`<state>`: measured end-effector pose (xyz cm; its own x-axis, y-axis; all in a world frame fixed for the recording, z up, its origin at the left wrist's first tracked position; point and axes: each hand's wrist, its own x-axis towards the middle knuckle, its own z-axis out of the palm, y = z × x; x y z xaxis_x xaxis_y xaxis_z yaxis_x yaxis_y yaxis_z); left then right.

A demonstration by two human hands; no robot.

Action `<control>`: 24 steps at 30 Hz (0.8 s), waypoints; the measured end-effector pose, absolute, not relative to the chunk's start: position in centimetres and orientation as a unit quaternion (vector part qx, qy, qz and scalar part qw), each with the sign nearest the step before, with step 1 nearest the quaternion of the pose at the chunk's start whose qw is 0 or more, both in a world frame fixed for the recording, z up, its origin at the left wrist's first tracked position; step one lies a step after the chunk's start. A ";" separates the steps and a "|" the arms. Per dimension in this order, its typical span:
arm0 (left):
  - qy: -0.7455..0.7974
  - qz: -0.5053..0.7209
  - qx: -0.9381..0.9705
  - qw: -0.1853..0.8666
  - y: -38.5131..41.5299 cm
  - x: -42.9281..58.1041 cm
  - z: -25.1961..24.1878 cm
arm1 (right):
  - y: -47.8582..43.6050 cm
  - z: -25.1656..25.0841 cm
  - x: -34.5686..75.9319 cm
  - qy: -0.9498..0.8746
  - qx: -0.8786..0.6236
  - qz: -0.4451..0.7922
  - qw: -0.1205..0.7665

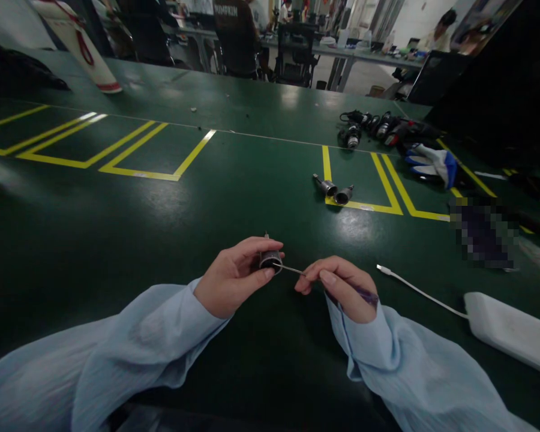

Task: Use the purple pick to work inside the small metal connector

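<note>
My left hand (236, 273) is closed round a small dark metal cup-shaped part (270, 259), its open end facing me and a thin stem sticking up at the back. My right hand (342, 285) grips a screwdriver (290, 269) with a thin metal shaft and a purplish handle mostly hidden in the palm. The shaft's tip reaches the mouth of the metal part; whether it touches something inside cannot be made out. Two similar metal parts (342, 195) lie together beyond my hands, on a yellow tape line.
A white power bank (513, 330) with a white cable lies at right, near a blurred dark object (486, 234). Gloves (432, 165) and black tools (353, 135) are at the back right. Yellow tape marks the green table (252, 180). People sit in the background.
</note>
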<state>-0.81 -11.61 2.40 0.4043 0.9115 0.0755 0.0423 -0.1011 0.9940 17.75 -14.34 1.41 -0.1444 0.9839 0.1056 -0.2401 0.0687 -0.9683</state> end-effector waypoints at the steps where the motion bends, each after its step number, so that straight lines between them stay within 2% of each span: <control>1: 0.378 0.391 0.629 0.556 -11.6 -0.8 2.4 | -14.4 1.5 17.8 -0.502 -0.377 0.567 0.534; 24: 0.387 0.400 0.637 0.533 -12.0 -0.6 2.3 | -15.2 2.2 17.1 -0.672 -0.425 0.399 0.456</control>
<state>-0.62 -12.01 2.29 0.3804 0.9198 0.0961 0.0677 -0.1314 0.9890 17.15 -15.20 2.18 -0.2235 0.9354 0.2738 0.2069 0.3201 -0.9245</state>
